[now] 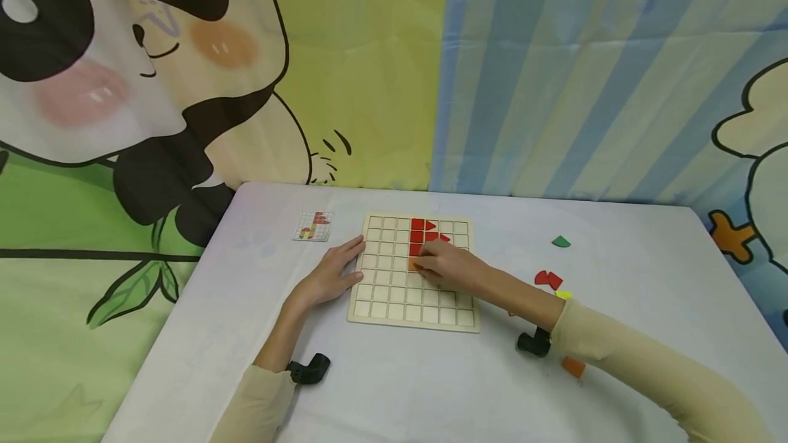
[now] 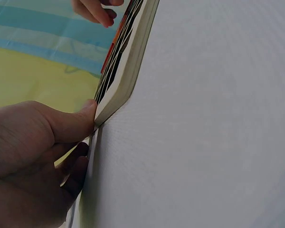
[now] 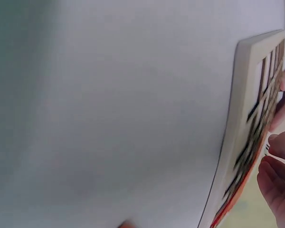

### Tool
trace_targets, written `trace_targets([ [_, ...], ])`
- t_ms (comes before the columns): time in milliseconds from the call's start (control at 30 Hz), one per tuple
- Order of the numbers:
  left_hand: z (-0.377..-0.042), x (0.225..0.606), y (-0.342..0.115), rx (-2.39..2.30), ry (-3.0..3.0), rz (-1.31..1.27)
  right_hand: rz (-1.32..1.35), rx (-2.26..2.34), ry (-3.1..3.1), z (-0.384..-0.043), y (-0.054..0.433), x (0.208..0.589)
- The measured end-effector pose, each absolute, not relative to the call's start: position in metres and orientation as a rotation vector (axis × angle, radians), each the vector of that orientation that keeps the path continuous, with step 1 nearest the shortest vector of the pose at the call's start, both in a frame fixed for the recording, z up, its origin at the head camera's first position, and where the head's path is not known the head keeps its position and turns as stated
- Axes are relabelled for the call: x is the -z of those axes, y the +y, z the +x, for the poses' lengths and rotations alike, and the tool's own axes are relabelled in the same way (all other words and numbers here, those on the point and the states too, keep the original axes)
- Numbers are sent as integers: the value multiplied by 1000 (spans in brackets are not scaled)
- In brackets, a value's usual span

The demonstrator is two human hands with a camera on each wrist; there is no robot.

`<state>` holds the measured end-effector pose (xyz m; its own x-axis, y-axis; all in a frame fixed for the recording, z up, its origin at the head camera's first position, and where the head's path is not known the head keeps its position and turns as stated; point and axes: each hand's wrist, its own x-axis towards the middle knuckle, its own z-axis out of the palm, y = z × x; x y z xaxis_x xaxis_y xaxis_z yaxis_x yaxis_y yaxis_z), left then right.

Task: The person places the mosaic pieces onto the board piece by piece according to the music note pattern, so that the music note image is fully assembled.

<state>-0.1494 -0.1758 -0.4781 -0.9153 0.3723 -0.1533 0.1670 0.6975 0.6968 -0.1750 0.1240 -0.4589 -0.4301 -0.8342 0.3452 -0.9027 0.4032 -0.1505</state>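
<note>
A wooden grid board (image 1: 382, 296) lies on the white table. My left hand (image 1: 328, 277) touches its left edge, with thumb and forefinger spread apart; in the left wrist view the thumb (image 2: 88, 114) presses the board's side. Over the middle of the board is my right hand (image 1: 452, 265), its fingertips right at an orange square tile (image 1: 412, 264). The right wrist view shows a gap between thumb and fingers (image 3: 275, 183), with no tile visible there. Red square tiles (image 1: 417, 224) fill cells above the orange one, with red pointed tiles (image 1: 430, 225) beside them.
A small pattern card (image 1: 313, 226) lies left of the board. To the right are a green tile (image 1: 561, 242), red tiles (image 1: 542, 277), a yellow tile (image 1: 563, 294) partly behind the right arm, and an orange tile (image 1: 574, 367). A patterned curtain (image 1: 369, 87) hangs behind the table.
</note>
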Motion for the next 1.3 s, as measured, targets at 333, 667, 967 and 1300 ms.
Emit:
trace_targets([
  [333,-149,476,-176,-1035,2627,424,1172,-494,-2818,-134,214,437],
  [667,-149,477,-175,-1034,2636,448,770,-620,-2890,-106,298,431],
  [967,-150,477,-177,-1017,2644,463,978,-478,-2724,-89,305,451],
  [1300,-150,476,-176,-1035,2628,443,1076,-147,-2747,-98,296,457],
])
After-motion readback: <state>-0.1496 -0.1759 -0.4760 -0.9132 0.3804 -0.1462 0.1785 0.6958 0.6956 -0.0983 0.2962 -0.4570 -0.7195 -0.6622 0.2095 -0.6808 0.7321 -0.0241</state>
